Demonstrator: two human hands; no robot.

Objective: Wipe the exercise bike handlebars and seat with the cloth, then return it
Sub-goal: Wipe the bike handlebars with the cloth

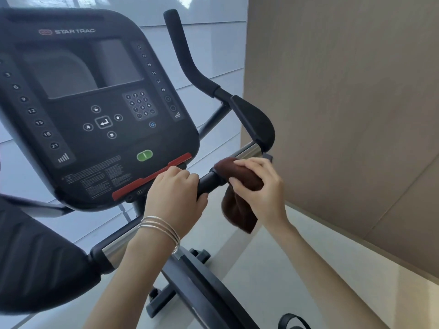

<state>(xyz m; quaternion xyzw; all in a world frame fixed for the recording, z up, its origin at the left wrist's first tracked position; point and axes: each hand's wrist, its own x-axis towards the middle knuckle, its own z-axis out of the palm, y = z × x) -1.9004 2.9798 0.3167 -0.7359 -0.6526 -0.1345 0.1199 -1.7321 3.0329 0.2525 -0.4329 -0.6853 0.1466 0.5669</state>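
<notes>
A black handlebar [209, 182] of the exercise bike runs across the middle, under the console. My left hand [174, 193], with thin bangles on the wrist, is closed around the bar just below the console's red strip. To its right my right hand [260, 186] presses a dark brown cloth [240, 203] around the same bar, and the cloth's loose end hangs down below it. The right elbow pad [255, 119] and the upright grip [183, 51] rise beyond. The seat is not in view.
The large black console [95, 103] with screen, keypad and green button fills the upper left. A beige wall panel [344, 103] stands close on the right. The bike's frame [197, 281] and a pedal strap [293, 321] lie below over a pale floor.
</notes>
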